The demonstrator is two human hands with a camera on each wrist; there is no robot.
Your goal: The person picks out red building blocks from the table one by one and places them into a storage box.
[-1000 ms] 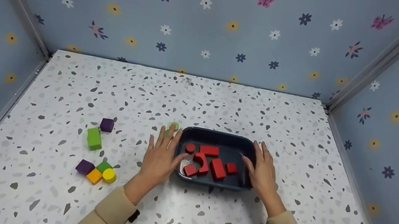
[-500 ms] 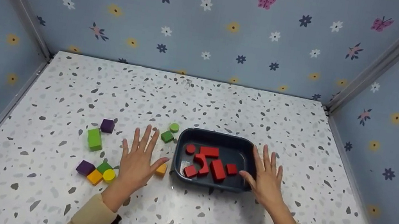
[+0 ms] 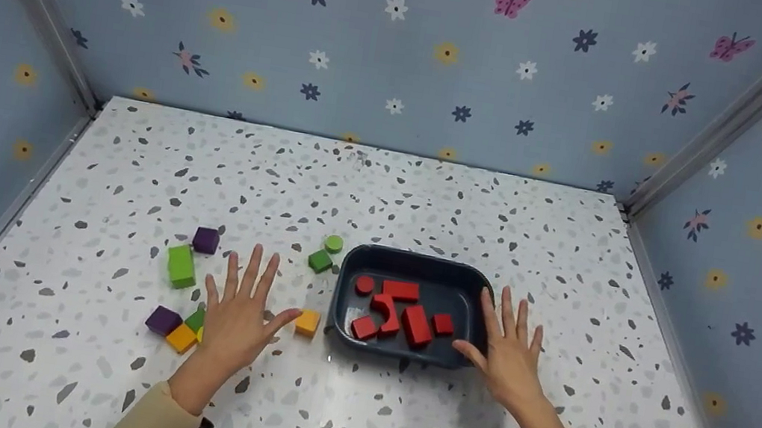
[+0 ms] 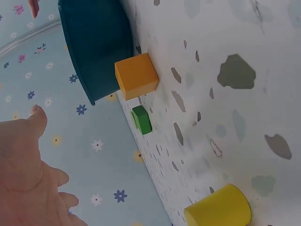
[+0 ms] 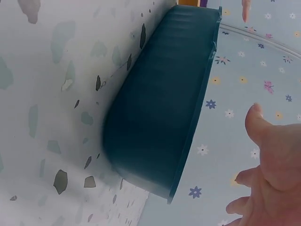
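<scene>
A dark blue rectangular dish (image 3: 405,354) stands on the speckled table, holding several red blocks (image 3: 416,326), among them a cylinder (image 3: 364,285) and an arch (image 3: 387,315). My left hand (image 3: 236,324), fingers spread and straight, hovers left of the dish and holds nothing. Its thumb tip comes close to an orange cube (image 3: 307,323), and it partly covers a yellow cylinder (image 4: 218,207). My right hand (image 3: 510,358) is spread above the dish's right end, thumb over the rim in the head view. The right wrist view has the dish wall (image 5: 155,94) apart from that hand's fingers.
Left of my left hand lie a light green block (image 3: 180,266), two purple cubes (image 3: 205,241), another orange cube (image 3: 181,338) and a green block (image 3: 194,319). A green cube (image 3: 320,261) and a light green cylinder (image 3: 333,243) sit by the dish's left rim. Patterned walls (image 3: 406,44) enclose the table.
My left hand has moved left, away from the dish, uncovering the green cube, light green cylinder and orange cube. My right hand has shifted slightly right and nearer. The dish has stayed put.
</scene>
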